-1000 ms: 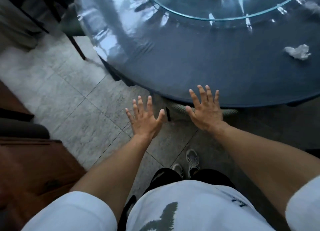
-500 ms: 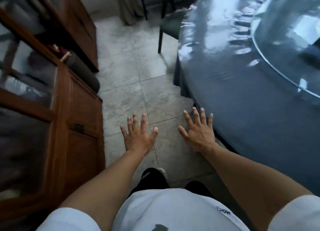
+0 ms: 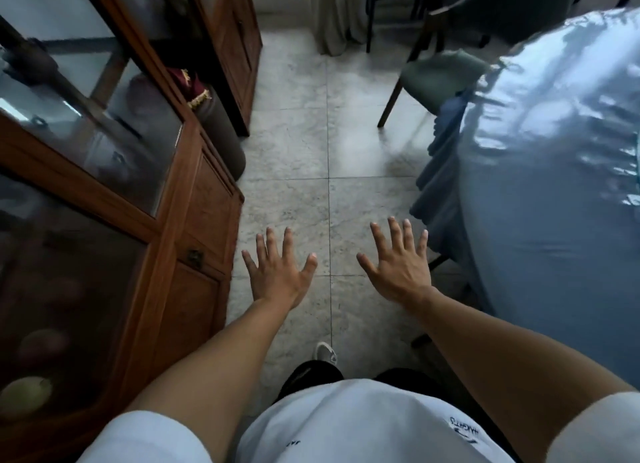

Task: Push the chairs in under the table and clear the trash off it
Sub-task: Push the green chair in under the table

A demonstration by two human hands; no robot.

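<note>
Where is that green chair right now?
In the head view the green chair stands at the upper right, far ahead of both open hands, seat partly tucked under the edge of the blue-covered table, with the pale curtain behind it.

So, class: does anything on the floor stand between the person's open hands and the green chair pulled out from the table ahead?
Nothing visible does. Bare tiled floor runs from both hands to the green chair.

glossy blue-grey cloth covers the table (image 3: 554, 192). a chair (image 3: 446, 74) has a dull green seat and dark brown wooden legs. the floor (image 3: 311, 157) is pale grey mottled tile. the cabinet (image 3: 194, 220) is reddish-brown wood.
</note>
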